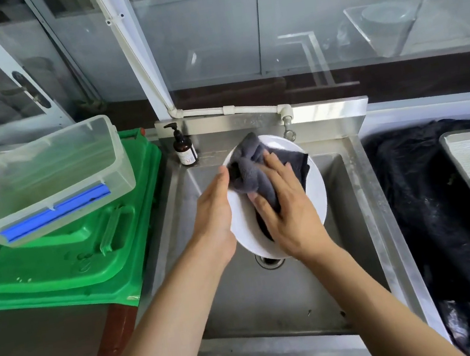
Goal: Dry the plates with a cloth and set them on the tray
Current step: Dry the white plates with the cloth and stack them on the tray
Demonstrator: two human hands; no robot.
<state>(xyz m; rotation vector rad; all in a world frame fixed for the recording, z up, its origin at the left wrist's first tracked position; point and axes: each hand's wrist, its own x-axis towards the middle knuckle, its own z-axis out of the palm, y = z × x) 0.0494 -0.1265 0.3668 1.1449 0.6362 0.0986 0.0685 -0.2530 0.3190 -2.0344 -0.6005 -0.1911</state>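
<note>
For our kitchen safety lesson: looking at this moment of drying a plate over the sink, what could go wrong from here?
The white plate is held above the steel sink only at its rim by the left hand; it may slip and chip. The right hand presses the grey cloth, which could tip it.

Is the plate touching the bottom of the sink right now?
Apart. The head view shows the plate held up by both hands, the sink drain visible beneath its lower rim.

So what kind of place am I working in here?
Probably a dishwashing corner of a commercial or canteen kitchen: a deep steel sink with a wall tap, a soap bottle on its ledge, and stacked green trays beside it.
</note>
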